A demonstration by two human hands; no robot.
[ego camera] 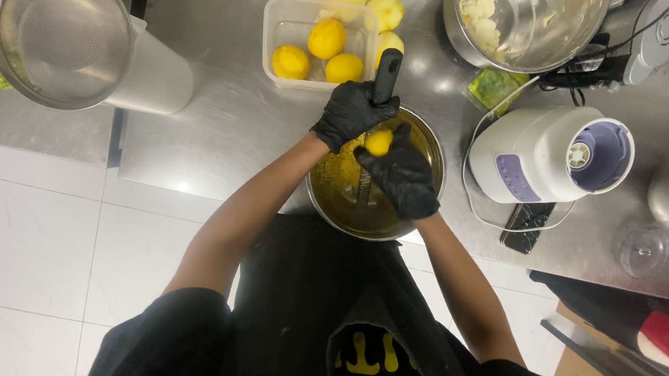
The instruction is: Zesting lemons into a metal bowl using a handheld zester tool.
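Both hands in black gloves, over a steel bowl (333,200) at the worktop (220,123) front edge. Left hand (351,111) clenched round the black handle of a grater (381,96); the handle points away from the person and the blade slants down into the bowl. Right hand (400,177) grips a yellow lemon (379,141), pressed against the grater blade over the bowl. Yellowish zest coats the bowl's inside. Just behind the bowl: clear plastic tub (294,38) holding three lemons, more lemons loose beside and behind it. Right of the bowl: white blender base (532,152), dark phone (526,227) in front of it. Big mixing bowl (522,24) at back right, metal strainer (60,31) far left.
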